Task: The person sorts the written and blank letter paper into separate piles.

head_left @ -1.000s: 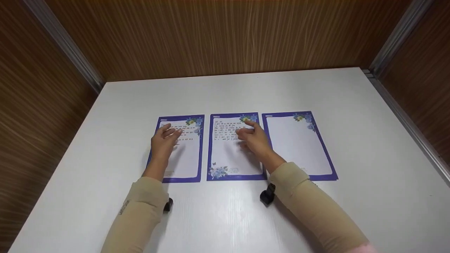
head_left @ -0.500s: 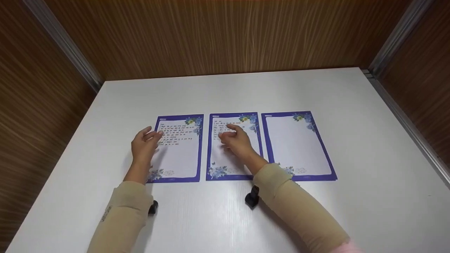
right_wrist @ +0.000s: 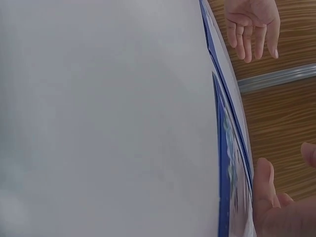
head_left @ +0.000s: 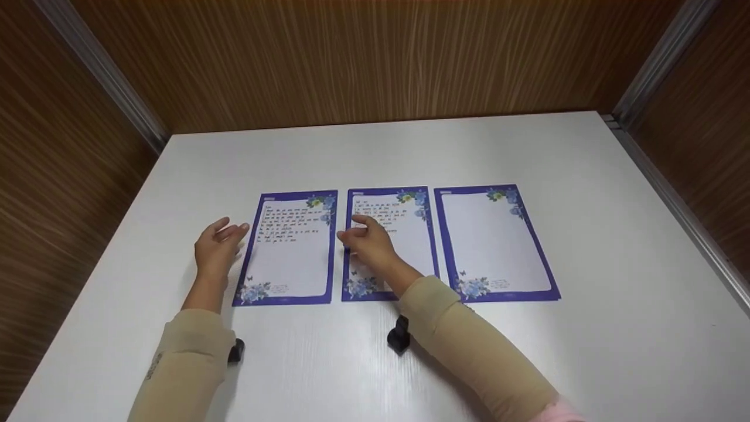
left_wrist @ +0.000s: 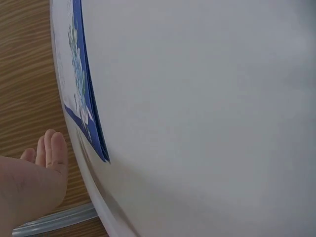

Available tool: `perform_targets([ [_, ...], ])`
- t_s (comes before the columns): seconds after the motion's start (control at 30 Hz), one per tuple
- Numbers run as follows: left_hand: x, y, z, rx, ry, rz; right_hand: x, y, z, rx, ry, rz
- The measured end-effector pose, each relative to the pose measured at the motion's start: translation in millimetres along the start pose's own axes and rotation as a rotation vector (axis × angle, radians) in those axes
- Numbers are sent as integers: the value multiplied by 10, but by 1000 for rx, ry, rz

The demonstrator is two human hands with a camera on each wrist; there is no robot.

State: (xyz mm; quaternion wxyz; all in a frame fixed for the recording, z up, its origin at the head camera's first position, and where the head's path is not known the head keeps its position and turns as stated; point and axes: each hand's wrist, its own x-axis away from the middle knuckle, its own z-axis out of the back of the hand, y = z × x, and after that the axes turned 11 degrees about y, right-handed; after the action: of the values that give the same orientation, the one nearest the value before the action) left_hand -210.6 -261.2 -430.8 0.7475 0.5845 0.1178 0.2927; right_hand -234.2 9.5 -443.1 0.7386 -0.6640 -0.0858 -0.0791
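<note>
Three sheets of purple-bordered letter paper with blue flowers lie side by side in the head view. The left sheet (head_left: 293, 266) and the middle sheet (head_left: 404, 252) carry lines of handwriting; the right sheet (head_left: 489, 240) bears no handwriting. My left hand (head_left: 217, 249) hovers just past the left sheet's outer edge, fingers relaxed and holding nothing. Above the middle sheet's left part is my right hand (head_left: 372, 243), also holding nothing, and it covers some of the writing. The right wrist view shows both the left hand (right_wrist: 253, 24) and the right hand (right_wrist: 281, 215) raised above the paper.
The white table (head_left: 328, 363) extends around the sheets, with a wood-grain panel (head_left: 381, 64) behind it and more panels on both sides. Metal strips (head_left: 674, 53) join the panels. A black device (head_left: 399, 337) sits under the right wrist, another (head_left: 236, 351) at the left.
Both hands have moved left across the sheets. The left hand has gone from over the left sheet to beside it, uncovering its writing. The right hand has shifted toward the middle sheet's left edge.
</note>
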Motion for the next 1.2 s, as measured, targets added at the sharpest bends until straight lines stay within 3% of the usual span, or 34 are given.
perform_targets([
  [0.23,-30,-18,34,-29,-20,52,17,9,-107,26,-31,-16],
  [0.43,-34,-47,31,-114,-101,79,30,13,-147,72,-70,-26],
  [0.7,-21,-53,54,-153,-190,85,47,14,-159,82,-93,-19],
  [0.87,-22,-60,49,-148,-184,100,49,22,-162,82,-98,-19],
  [1.2,-22,-49,27,-40,-133,122,40,23,-163,59,-89,-22],
])
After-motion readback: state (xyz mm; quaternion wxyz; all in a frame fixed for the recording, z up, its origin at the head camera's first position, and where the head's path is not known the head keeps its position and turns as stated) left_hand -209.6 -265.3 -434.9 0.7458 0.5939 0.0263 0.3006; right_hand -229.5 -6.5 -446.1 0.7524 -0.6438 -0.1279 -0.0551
